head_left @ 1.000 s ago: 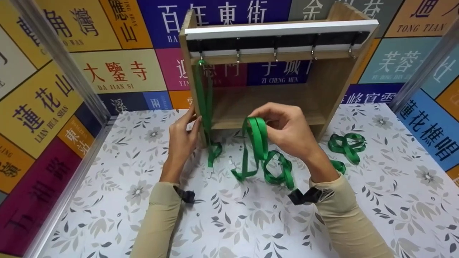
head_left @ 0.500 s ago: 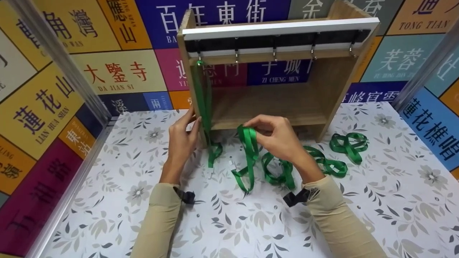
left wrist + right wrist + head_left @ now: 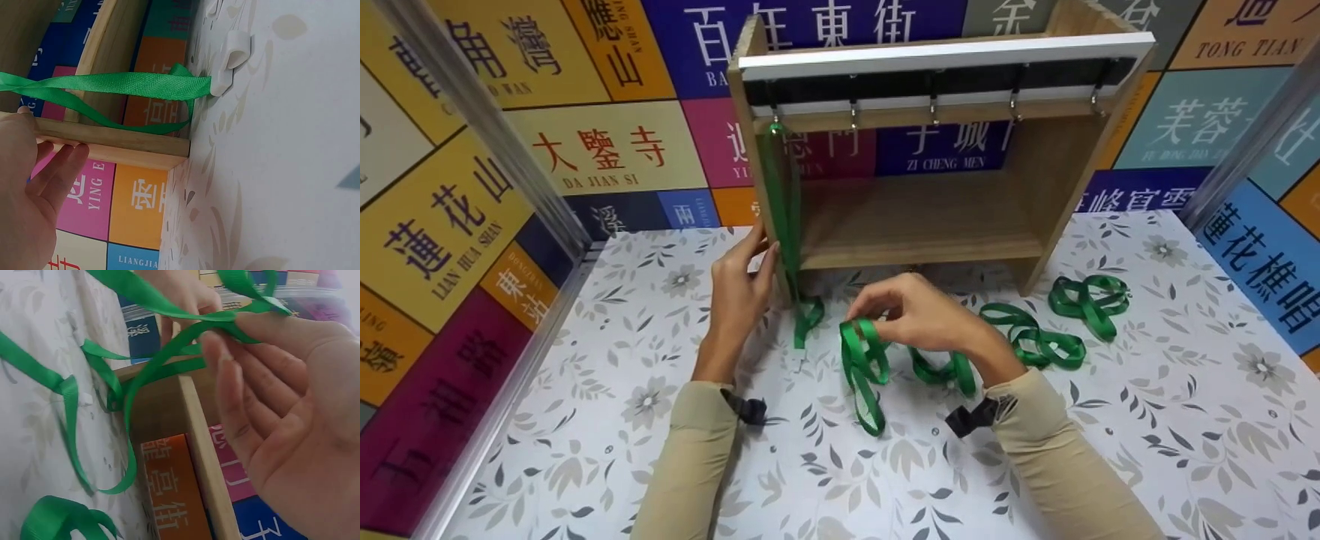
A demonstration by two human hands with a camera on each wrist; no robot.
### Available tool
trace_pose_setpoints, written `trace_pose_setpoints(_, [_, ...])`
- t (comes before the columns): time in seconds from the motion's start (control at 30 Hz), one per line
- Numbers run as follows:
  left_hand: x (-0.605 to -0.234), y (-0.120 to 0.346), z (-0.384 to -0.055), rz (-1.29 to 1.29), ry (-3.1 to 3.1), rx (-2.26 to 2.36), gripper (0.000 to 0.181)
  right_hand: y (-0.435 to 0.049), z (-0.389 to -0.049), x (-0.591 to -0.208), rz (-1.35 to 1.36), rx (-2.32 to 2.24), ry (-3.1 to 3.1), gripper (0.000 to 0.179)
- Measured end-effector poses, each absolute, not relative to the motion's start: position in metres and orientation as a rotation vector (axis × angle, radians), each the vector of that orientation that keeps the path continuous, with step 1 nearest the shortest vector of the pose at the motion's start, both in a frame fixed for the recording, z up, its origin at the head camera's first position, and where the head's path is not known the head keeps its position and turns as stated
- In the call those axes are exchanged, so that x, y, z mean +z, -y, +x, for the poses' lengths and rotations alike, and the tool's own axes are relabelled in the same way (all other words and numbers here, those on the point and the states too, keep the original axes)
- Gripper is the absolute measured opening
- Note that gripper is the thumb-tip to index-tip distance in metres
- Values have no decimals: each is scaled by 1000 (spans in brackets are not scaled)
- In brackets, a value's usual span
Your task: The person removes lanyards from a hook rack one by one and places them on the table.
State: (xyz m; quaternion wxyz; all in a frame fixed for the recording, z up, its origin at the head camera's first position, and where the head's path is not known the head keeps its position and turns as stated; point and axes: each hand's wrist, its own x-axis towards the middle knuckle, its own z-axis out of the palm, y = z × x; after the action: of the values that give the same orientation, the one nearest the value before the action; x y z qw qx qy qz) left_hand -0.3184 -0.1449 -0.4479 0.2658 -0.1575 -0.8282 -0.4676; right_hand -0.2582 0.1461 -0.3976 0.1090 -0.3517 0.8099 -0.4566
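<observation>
Currently, I observe the right hand pinching the green lanyard between thumb and index finger, its loops drooping in front of the wooden rack. The left hand grips the rack's left upright, fingers against the outer face. I judge the step in hand to be untangling; the next move probably calls for a separated loop, the pinch maintained and the rack braced. Material: flat woven ribbon, faintly glossy, limp, likely to twist. I cannot confirm whether its lower end touches the patterned tabletop. Beyond the grip, a hanging lanyard occupies the leftmost curved metal hook, ending in a white clip. Loose coiled lanyards lie to the right.
</observation>
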Motion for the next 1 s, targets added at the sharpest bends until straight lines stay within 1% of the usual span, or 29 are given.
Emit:
trace_pose_setpoints(0.37, [-448, 145, -318, -441, 2221, -1257, 52, -139, -265, -419, -916, -1189, -2568, 17])
trace_pose_setpoints(0.57, [-448, 145, -318, -429, 2227, -1235, 51, -141, -269, -431, -858, -954, -2709, 17])
trace_pose_setpoints(0.87, [-448, 146, -318, -433, 2219, -1239, 51, -135, -263, -438, -891, -752, -2683, 29])
trace_pose_setpoints(1.0, [-448, 145, -318, -437, 2219, -1255, 52, -134, -261, -439, -947, -717, -2659, 28])
